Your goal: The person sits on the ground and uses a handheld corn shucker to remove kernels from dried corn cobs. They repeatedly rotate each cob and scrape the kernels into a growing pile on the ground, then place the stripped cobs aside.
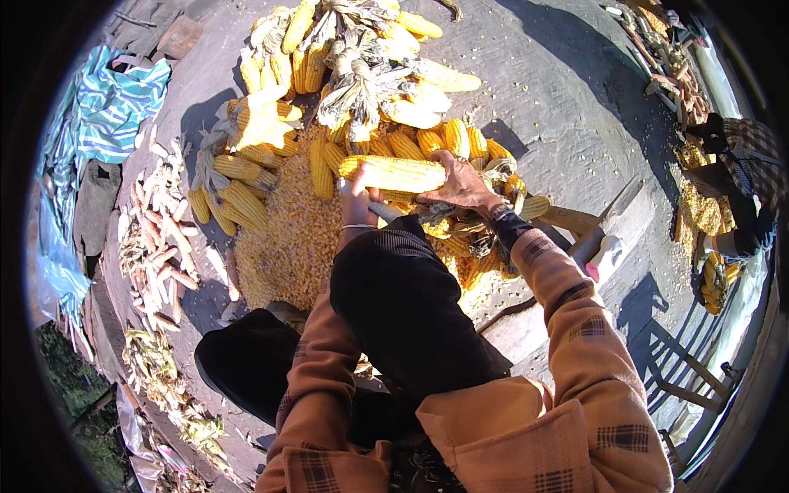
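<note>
A yellow ear of corn (392,174), stripped of its husk and with full rows of kernels, lies crosswise above my knee. My right hand (459,183) grips its right end. At the other end, my left hand (359,202) has fingers against the ear and also holds a pale grey rod (385,211), mostly hidden by the hand and knee. Loose kernels (286,231) form a wide heap left of my hands. Behind them are husk-tied bunches of corn (363,92), and another bunch (237,191) rests at the heap's left edge.
Bare cobs (161,252) and dry husks (160,370) are strewn on the left, near a blue striped plastic sheet (117,111). A wooden stool (616,225) stands at right with a white roll (607,256) on it. Another person (755,163) is at the far right.
</note>
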Demonstrator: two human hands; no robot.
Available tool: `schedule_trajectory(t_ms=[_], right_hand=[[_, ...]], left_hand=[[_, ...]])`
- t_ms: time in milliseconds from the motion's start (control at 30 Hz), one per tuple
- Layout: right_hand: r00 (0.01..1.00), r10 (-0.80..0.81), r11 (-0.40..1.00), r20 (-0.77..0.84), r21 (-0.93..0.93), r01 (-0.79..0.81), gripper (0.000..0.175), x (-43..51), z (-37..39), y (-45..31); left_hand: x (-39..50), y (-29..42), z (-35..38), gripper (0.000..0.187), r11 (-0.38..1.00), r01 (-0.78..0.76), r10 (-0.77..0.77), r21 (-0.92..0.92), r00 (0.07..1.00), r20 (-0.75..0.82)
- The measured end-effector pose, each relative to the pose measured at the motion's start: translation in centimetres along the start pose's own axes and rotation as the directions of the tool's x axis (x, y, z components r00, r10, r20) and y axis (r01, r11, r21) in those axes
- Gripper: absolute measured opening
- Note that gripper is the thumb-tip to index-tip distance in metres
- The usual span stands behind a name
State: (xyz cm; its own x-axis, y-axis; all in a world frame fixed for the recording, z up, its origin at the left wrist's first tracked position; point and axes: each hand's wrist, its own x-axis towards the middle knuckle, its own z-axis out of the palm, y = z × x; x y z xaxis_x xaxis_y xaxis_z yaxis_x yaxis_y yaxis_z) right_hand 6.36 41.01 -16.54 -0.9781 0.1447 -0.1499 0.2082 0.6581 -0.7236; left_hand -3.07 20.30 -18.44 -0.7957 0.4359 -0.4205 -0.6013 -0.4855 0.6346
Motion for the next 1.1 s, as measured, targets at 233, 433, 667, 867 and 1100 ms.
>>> schedule_trajectory(t_ms=[233, 433, 667, 867, 1100], right_hand=[[0.997, 0.074, 0.977, 0.021, 0.200, -0.077, 0.067, -0.4, 0.4, -0.4], [0.995, 0.096, 0.986, 0.007, 0.134, -0.096, 0.070, -0.2, 1.1, -0.6], [0.982, -0.157, 0.957, 0.102, -0.231, 0.177, 0.044, -0.3, 4.5, 2.6], [0.993, 0.042, 0.973, 0.106, 0.221, -0.065, 0.045, 0.6, -0.5, 0.2], [0.879, 0.456, 0.863, -0.141, -0.174, -0.475, 0.072, 6.1, -1.9, 5.9]], left_hand=[[1.1, 3.0, 2.9, 0.012, 0.957, -0.076, 0.054, 0.281, 0.995, 0.086], [1.8, 3.3, 4.3, 0.032, 0.911, -0.271, 0.205, 0.311, 0.952, 0.228], [-3.5, 4.5, 14.0, 0.059, -0.111, -0.843, 0.178, 0.527, 0.504, 0.845], [1.4, 5.9, 4.9, 0.037, 0.639, -0.517, 0.365, 0.570, 0.856, 0.367], [2.5, 8.2, -4.4, 0.028, 0.676, 0.176, 0.272, 0.716, 0.843, -0.464]])
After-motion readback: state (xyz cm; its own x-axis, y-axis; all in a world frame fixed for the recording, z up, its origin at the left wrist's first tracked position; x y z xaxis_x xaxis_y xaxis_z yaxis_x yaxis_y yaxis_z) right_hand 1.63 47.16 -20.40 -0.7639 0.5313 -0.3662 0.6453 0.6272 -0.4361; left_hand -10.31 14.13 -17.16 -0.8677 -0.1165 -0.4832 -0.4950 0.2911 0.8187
